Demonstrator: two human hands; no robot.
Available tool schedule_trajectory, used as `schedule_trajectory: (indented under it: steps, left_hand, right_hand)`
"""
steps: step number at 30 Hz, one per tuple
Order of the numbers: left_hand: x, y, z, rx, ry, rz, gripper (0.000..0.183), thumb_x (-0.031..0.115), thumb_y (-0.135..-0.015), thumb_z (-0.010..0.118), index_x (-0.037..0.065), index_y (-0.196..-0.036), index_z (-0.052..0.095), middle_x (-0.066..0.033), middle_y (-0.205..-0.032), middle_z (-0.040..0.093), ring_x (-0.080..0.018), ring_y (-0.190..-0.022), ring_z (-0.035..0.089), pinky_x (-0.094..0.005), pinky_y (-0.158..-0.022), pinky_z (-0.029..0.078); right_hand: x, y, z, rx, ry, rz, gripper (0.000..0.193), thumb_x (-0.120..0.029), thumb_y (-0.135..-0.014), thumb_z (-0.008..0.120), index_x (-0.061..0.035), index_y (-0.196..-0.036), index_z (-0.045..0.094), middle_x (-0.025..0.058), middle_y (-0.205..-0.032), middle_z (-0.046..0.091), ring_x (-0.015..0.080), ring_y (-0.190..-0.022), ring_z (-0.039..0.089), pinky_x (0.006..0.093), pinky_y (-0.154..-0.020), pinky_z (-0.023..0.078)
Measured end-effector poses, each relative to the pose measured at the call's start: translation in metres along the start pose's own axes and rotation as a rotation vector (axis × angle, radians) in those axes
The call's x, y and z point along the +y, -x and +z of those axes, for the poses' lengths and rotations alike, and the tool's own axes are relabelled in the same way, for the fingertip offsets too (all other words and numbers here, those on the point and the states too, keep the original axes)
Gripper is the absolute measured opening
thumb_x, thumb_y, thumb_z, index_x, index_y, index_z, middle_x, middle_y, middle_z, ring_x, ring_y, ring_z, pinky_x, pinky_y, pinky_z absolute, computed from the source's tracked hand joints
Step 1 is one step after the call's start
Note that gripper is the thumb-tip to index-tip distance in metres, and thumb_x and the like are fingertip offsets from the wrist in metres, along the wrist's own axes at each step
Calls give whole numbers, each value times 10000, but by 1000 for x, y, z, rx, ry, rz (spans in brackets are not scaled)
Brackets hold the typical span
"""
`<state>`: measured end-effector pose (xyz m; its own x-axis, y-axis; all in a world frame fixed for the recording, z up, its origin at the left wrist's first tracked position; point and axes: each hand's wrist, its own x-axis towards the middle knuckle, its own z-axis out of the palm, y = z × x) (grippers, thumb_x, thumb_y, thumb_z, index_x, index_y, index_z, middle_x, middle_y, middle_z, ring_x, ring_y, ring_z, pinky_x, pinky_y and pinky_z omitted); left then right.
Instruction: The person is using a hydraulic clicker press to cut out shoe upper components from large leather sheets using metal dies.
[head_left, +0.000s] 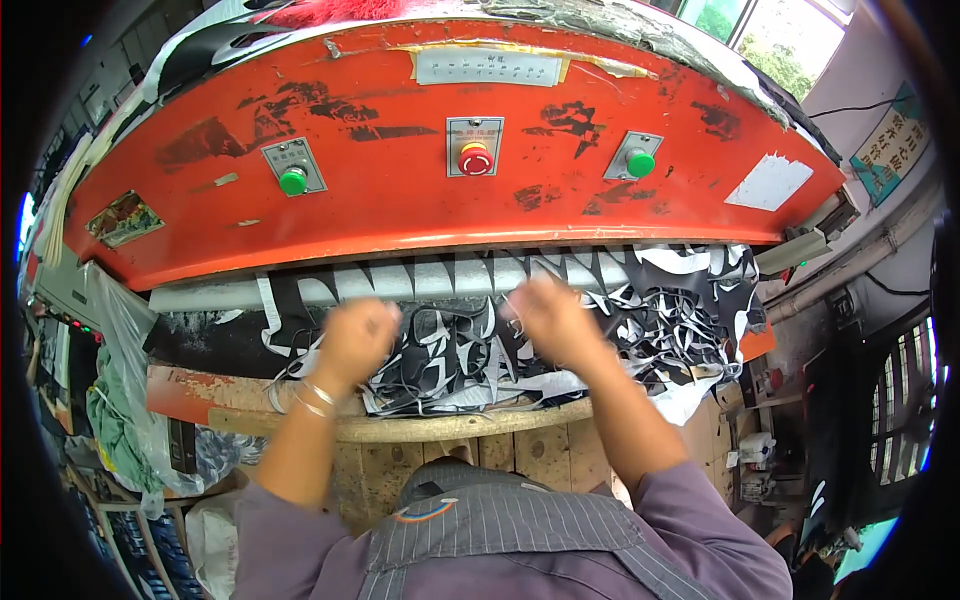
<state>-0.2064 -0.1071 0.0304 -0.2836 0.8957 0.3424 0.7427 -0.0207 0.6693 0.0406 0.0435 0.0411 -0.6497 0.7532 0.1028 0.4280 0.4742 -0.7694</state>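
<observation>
Near the red press (380, 205), cut scraps (650, 330) are seemingly being cleared by left hand (358, 340) and right hand (552, 315), finger closure being impossible to tell, many remaining.

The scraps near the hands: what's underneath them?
A wooden edge shows along the near side of the scraps, and a dark surface to their left. What lies directly beneath them is covered, so I can't tell.
</observation>
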Motion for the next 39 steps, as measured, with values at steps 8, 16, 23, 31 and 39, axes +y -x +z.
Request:
schedule_trajectory:
  steps: [8, 16, 23, 31, 39]
  left_hand:
    - [33, 107, 65, -117, -192, 72, 138, 201, -792, 644, 82, -743, 692, -84, -719, 615, -295, -701, 581, -386, -631, 478]
    - [36, 95, 67, -59, -171, 21, 125, 194, -738, 660, 80, -688, 674, -80, -679, 589, -296, -676, 563, -386, -610, 467]
    - [24, 42, 6, -710, 176, -158, 213, 247, -856, 638, 53, -863, 725, -86, -819, 699, -213, -714, 661, -295, -645, 510]
    - [1, -77, 37, -176, 531, -420, 228, 172, -934, 573, -22, -1033, 643, -71, -839, 673, -113, -757, 625, -242, -677, 502]
    - [5, -105, 84, -8, 1101, -655, 480, 348, -992, 455, 4, -1326, 437, -120, -1200, 562, -191, -1035, 572, -315, -896, 463]
  right_hand:
    - [-2, 105, 95, -151, 506, -453, 337, -179, -584, 743, -51, -856, 592, 90, -841, 598, 257, -830, 602, 350, -713, 505]
    - [-10, 85, 81, -264, 536, -345, 368, -260, -603, 801, -72, -855, 610, 93, -862, 623, 273, -857, 628, 374, -708, 520]
    - [-26, -50, 19, -281, 285, -48, 621, -607, -797, 605, -40, -1049, 597, 219, -889, 662, 381, -894, 649, 466, -777, 514]
    - [39, -184, 47, 24, 292, 381, 749, -527, -738, 669, 0, -1213, 429, 308, -1214, 481, 437, -1030, 586, 461, -885, 484]
    - [42, -122, 12, -271, -539, 207, 672, -293, -744, 739, 31, -1261, 456, 243, -1094, 586, 303, -977, 612, 370, -840, 484]
